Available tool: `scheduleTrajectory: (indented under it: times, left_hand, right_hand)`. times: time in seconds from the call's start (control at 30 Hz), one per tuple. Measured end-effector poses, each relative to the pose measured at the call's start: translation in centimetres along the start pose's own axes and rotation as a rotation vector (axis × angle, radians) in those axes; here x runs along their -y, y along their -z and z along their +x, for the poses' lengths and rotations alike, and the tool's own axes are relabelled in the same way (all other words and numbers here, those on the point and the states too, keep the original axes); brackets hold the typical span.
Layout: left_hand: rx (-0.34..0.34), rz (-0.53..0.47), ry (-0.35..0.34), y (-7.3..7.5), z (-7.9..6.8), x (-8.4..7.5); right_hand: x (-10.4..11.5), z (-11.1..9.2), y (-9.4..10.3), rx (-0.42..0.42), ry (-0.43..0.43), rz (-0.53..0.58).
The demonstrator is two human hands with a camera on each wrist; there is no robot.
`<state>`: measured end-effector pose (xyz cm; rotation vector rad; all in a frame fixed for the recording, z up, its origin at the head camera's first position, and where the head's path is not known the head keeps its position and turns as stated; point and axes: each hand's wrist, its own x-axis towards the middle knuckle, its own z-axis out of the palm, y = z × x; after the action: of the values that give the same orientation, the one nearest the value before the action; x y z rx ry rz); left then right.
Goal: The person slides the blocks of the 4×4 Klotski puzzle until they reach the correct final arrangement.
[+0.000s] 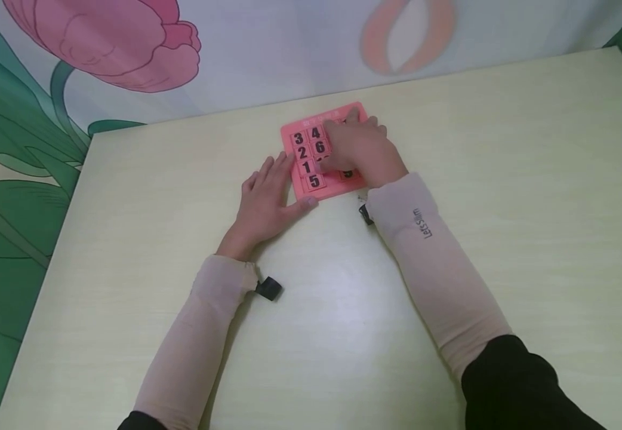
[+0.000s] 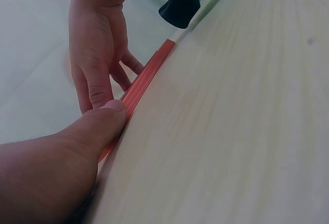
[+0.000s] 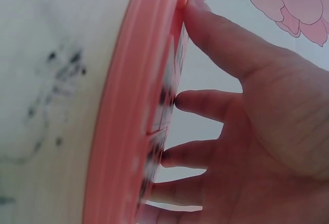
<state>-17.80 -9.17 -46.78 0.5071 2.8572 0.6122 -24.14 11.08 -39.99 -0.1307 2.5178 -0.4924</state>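
Note:
A pink number sliding puzzle point(image 1: 338, 190) lies flat near the table's far edge, its tiles marked with black digits. Along its left side rest the straight fingers of my left hand point(image 1: 269, 200), while the thumb touches the near left corner. My right hand point(image 1: 362, 146) reaches over the board with fingers spread and hides much of its right half. In the right wrist view, the right fingertips touch the number tiles point(image 3: 163, 98), and the thumb point(image 3: 216, 31) meets the puzzle farther up. The left wrist view shows the left thumb point(image 2: 105, 118) against the puzzle's side point(image 2: 149, 75).
The pale wooden table point(image 1: 504, 179) ends just behind the puzzle, at a wall point(image 1: 268, 54) with painted flowers and leaves. A small black camera point(image 1: 269, 288) is strapped to the left wrist, and another point(image 1: 365, 215) to the right.

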Motion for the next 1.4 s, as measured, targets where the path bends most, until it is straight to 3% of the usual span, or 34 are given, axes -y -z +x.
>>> scheduleTrajectory:
  times: [0.53,0.8,1.17,1.4]
  left_hand:
    - [0.001,0.007,-0.006,0.0,0.0,0.0]
    - [-0.001,0.004,-0.008,0.0,0.0,0.1]
    - [0.001,0.016,-0.009,0.0,0.1,0.0]
    - [-0.001,0.013,-0.004,0.0,0.0,0.1]
  right_hand:
    - [-1.1,0.0,0.5,0.019,0.056,0.034]
    - [-0.5,0.3,0.0,-0.011,0.057,-0.024]
    - [-3.8,-0.6,1.7,0.036,0.186,0.118]
    - [-3.8,-0.9,1.9,0.038,0.174,0.13]
